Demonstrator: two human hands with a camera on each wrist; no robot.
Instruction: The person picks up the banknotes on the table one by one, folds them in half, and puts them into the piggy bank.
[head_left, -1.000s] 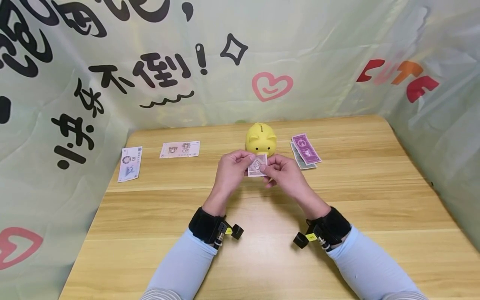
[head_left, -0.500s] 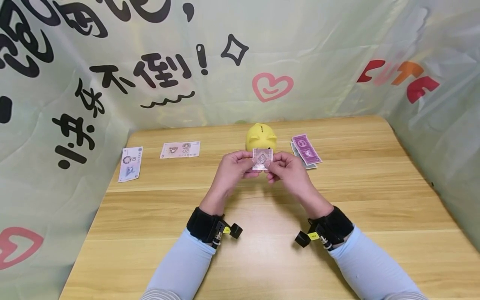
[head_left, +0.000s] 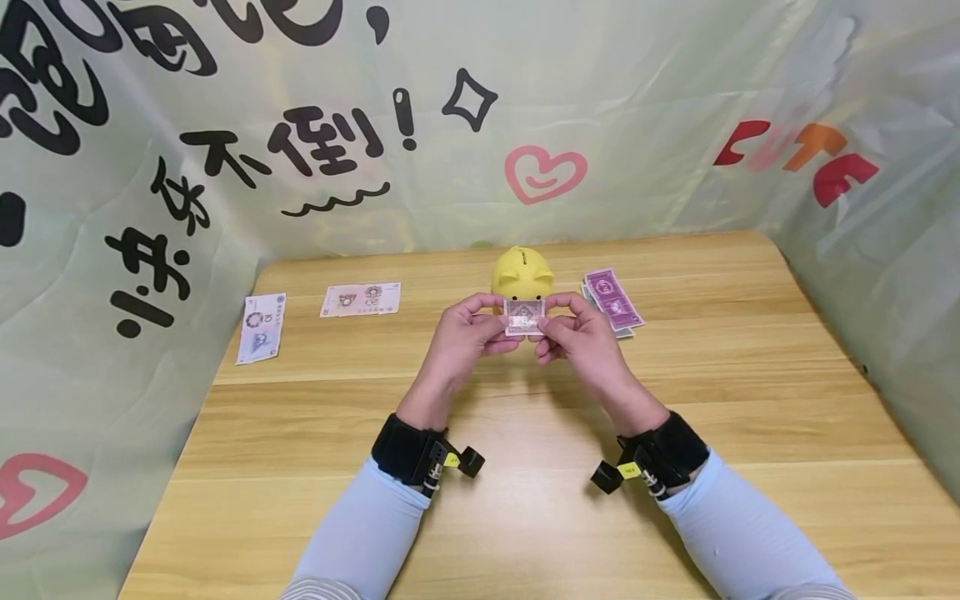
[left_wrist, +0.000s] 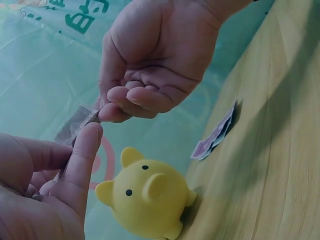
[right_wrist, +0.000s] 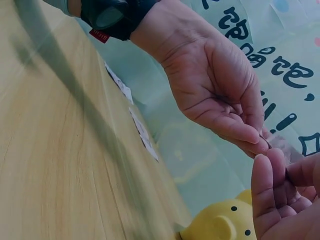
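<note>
Between both hands in the head view is a small, folded-looking purple-grey banknote [head_left: 524,317]. My left hand [head_left: 467,335] pinches its left edge between thumb and fingers, and my right hand [head_left: 587,340] pinches the right edge the same way. Just behind the note stands a yellow piggy bank [head_left: 523,271] with a slot on its back, its snout hidden by the note. In the left wrist view the piggy bank [left_wrist: 150,192] sits below the hands, apart from them. The right wrist view shows the note [right_wrist: 286,145] partly covered by fingers.
A purple banknote [head_left: 615,298] overlaps a grey-green one right of the piggy bank. A pinkish banknote [head_left: 360,299] and a bluish one [head_left: 260,329] lie to the left. Behind the wooden table [head_left: 525,517] hangs a printed cloth [head_left: 637,100].
The banknote has moved slightly up and right, from a slight tilt to level, and now looks shorter. Both hands have shifted with it, and it now covers the piggy bank's snout.
</note>
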